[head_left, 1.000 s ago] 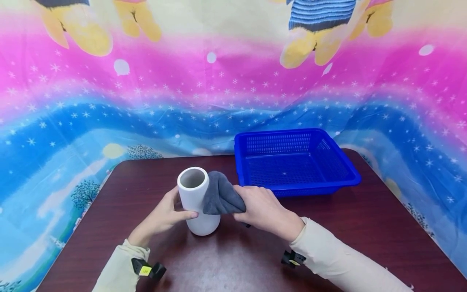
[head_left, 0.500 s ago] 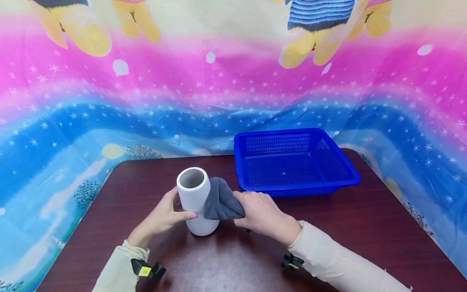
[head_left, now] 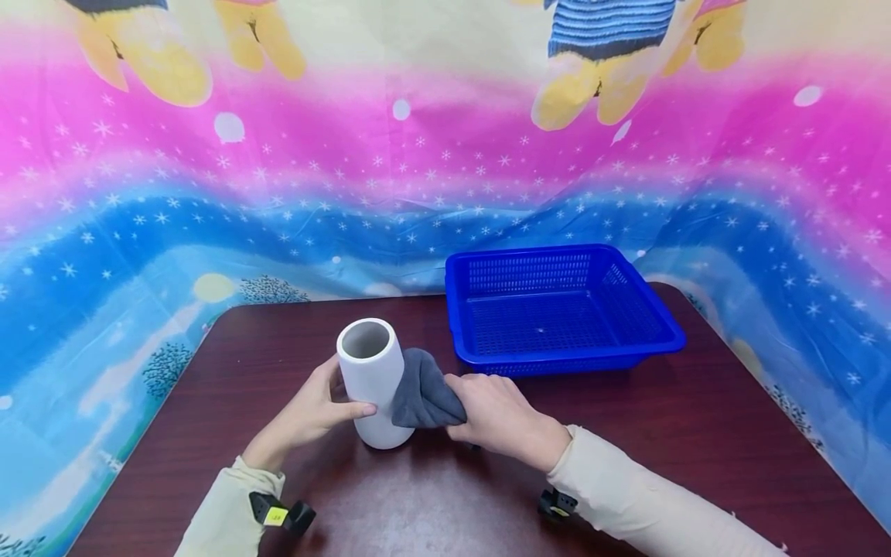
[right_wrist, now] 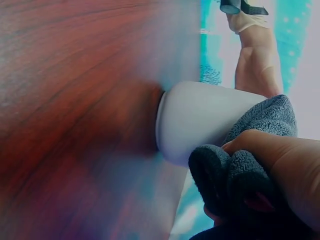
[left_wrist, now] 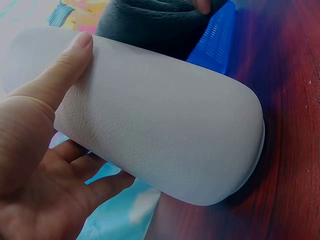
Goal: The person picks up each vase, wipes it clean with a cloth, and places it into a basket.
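Observation:
A white vase (head_left: 372,387) with a round open mouth stands on the table, leaning slightly. My left hand (head_left: 313,406) grips its left side, the thumb across the front and the fingers behind, as the left wrist view shows. In my right hand (head_left: 504,418) is a folded grey cloth (head_left: 425,391), bunched between thumb and fingers. The cloth lies against the right side of the vase, around mid to lower height. From the right wrist view, the lower part of the vase (right_wrist: 195,120) shows past the cloth (right_wrist: 220,175), its base right at the tabletop.
A blue plastic basket (head_left: 564,360) with perforated walls sits at the back right of the dark red-brown table (head_left: 431,503). Behind the table hangs a colourful printed backdrop (head_left: 418,178). A black camera (head_left: 281,514) is strapped to the left wrist.
My right hand has slid the grey cloth downward along the right side of the vase. The left hand keeps its hold, and the vase stays nearly in place.

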Demonstrator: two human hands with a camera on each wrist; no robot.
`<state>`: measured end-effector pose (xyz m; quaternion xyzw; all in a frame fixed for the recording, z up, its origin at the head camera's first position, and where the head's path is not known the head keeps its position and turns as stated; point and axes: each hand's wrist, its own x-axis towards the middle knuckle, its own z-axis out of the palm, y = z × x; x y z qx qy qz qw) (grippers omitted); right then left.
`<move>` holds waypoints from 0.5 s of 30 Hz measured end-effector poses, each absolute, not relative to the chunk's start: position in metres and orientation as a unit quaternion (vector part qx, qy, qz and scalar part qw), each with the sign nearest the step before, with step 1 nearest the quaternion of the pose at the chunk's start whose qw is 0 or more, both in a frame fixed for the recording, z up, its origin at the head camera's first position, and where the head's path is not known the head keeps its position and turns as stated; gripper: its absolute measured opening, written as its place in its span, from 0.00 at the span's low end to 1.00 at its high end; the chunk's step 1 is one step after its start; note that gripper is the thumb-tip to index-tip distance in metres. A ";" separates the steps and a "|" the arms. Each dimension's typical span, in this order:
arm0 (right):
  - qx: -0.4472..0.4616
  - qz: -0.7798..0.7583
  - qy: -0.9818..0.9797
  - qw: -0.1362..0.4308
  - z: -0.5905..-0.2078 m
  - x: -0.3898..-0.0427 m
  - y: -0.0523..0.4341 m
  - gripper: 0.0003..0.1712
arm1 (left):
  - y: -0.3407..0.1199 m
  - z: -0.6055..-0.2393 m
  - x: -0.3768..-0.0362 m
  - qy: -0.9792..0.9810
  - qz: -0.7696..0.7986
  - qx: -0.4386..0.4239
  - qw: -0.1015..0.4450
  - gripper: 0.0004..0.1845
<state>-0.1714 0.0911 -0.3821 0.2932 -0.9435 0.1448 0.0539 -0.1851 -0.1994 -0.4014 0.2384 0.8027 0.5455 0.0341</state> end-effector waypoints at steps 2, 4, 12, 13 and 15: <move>0.294 0.138 -0.944 0.052 -0.385 -0.171 0.091 0.19 | -0.199 -0.402 -0.185 0.802 0.545 0.240 0.032 0.39; 0.294 0.135 -0.945 0.049 -0.388 -0.171 0.092 0.19 | -0.200 -0.402 -0.185 0.803 0.545 0.242 0.030 0.39; 0.300 0.128 -0.944 0.051 -0.397 -0.171 0.093 0.19 | -0.200 -0.402 -0.186 0.806 0.543 0.234 0.031 0.39; 0.301 0.127 -0.944 0.052 -0.398 -0.171 0.093 0.19 | -0.200 -0.402 -0.186 0.806 0.543 0.233 0.031 0.39; 0.305 0.125 -0.943 0.053 -0.399 -0.171 0.093 0.19 | -0.201 -0.402 -0.187 0.807 0.542 0.232 0.032 0.39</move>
